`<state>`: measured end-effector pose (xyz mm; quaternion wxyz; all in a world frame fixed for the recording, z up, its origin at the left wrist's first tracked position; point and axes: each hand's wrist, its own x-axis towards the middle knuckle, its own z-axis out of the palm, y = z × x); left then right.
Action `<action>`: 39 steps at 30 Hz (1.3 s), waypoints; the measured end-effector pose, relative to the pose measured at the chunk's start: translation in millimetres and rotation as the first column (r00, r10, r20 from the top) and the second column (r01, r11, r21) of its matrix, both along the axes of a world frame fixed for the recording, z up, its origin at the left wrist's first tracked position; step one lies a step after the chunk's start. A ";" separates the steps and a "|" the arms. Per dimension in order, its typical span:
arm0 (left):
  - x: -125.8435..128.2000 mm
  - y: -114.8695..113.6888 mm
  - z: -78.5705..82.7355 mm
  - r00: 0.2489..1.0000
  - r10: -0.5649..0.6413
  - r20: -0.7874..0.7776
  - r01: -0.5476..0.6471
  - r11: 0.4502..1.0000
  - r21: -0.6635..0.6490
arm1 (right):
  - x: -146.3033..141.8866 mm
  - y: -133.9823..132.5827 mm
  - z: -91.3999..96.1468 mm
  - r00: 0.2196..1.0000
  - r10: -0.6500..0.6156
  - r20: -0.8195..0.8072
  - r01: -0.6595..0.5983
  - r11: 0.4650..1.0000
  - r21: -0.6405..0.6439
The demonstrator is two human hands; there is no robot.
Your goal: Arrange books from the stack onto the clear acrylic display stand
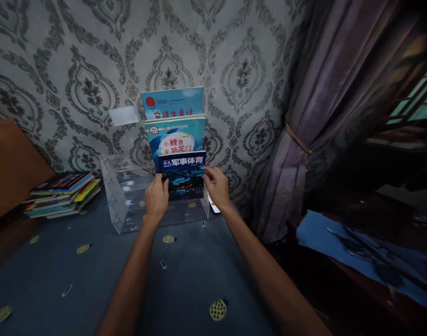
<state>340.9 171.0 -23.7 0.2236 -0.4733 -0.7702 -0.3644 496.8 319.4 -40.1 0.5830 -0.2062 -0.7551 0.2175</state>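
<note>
A dark blue book with white Chinese lettering [184, 173] stands in the front tier of a clear acrylic rack [124, 200]. My left hand [156, 198] grips the book's left edge and my right hand [217, 186] grips its right edge, fingers closed on it. Behind it, in higher tiers, stand a light blue book with a fish picture [174, 137] and another blue book with red letters [172, 102]. The rack's left half holds no books.
A stack of colourful books [62, 195] lies at the left on the blue patterned cloth [185, 275] covering the table. Patterned wallpaper is behind. A tied purple curtain [304, 140] hangs at right, and a blue cloth with metal tools [360, 252] lies lower right.
</note>
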 end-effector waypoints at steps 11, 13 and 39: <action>-0.6 -0.2 2.1 0.998 -0.010 0.061 0.010 1.000 -0.002 | -3.1 2.0 0.4 0.999 0.027 -0.045 -0.034 0.983 -0.178; -0.2 -0.5 2.3 0.998 0.008 0.070 -0.006 0.999 -0.034 | -1.0 4.6 1.1 0.999 0.040 -0.013 -0.041 0.981 -0.190; -3.5 -0.6 -2.1 0.995 -0.063 0.078 0.057 0.995 0.078 | -0.9 4.2 -3.3 0.996 -0.074 0.053 0.079 0.993 -0.091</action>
